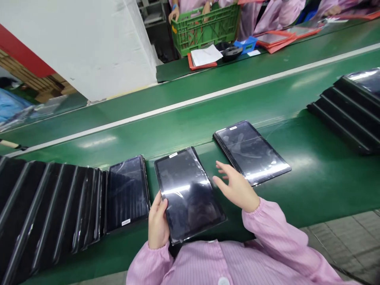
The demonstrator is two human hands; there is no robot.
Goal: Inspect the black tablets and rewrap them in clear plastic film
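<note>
My left hand (157, 221) grips the lower left edge of a black film-wrapped tablet (188, 194), which tilts up off the green conveyor belt (311, 190). My right hand (236, 188) hovers open with spread fingers, next to that tablet and just below a second wrapped tablet (251, 152) lying flat on the belt. To my left, a third tablet (127, 194) leans against a long row of black tablets standing on edge (44, 213). Each of the three has a small white label at one end.
A similar leaning row of black tablets (347, 111) sits at the right on the belt. A white rail (190, 101) runs along the belt. Across it, a co-worker's hands (190, 14) hold a green plastic crate (204, 29), beside red trays (276, 39) and papers (206, 55).
</note>
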